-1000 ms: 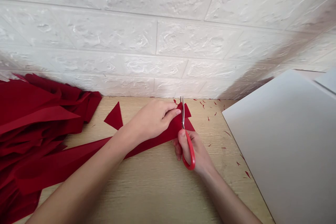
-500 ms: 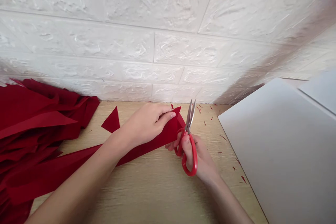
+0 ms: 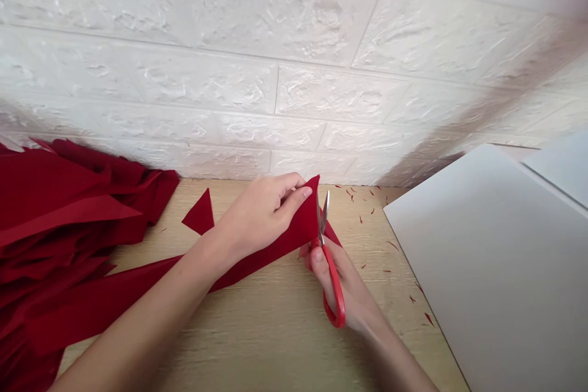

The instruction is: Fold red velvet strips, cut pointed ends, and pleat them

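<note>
My left hand [image 3: 261, 214] pinches the end of a long dark red felt strip [image 3: 138, 288] and holds that end lifted off the wooden table [image 3: 275, 343]. My right hand [image 3: 342, 285] grips red-handled scissors [image 3: 331, 275]; the slightly parted blades point up right beside the strip's cut edge. A small red triangle [image 3: 200, 214] lies on the table to the left of my left hand.
A heap of red felt [image 3: 59, 208] fills the left side. A large white board [image 3: 500, 269] covers the right of the table. Tiny red snippets [image 3: 367, 214] dot the wood near the white brick wall [image 3: 294, 73].
The scissors finished a cut through the strip's end and swung off to the right. They have now come back against the edge, and my left hand has lifted the strip's end.
</note>
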Available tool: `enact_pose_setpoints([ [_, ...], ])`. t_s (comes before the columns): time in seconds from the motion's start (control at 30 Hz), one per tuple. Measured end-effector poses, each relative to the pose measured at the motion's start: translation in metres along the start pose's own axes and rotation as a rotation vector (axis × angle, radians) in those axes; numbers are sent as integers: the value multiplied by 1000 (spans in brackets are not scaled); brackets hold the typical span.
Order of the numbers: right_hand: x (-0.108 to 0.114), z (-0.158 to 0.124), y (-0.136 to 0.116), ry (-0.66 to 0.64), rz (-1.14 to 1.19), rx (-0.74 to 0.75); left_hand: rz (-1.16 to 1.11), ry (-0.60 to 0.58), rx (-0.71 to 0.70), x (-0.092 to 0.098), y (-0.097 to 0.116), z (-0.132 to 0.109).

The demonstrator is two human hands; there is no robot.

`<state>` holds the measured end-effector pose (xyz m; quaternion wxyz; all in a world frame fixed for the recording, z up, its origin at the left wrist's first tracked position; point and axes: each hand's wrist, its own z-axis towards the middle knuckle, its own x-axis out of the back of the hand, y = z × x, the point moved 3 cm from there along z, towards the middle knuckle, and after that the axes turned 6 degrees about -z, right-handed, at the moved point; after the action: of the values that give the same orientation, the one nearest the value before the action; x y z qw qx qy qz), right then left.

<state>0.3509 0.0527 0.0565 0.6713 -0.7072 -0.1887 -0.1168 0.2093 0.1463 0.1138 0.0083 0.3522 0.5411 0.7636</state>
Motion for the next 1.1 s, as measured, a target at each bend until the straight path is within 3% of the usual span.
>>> enact_pose_setpoints([
  [0.43, 3, -2, 1, -38, -39, -37, 3, -54, -26, -6, 0, 0],
  [1.1, 6, -1, 4, -77, -6, -83, 37, 13, -32, -7, 3, 0],
])
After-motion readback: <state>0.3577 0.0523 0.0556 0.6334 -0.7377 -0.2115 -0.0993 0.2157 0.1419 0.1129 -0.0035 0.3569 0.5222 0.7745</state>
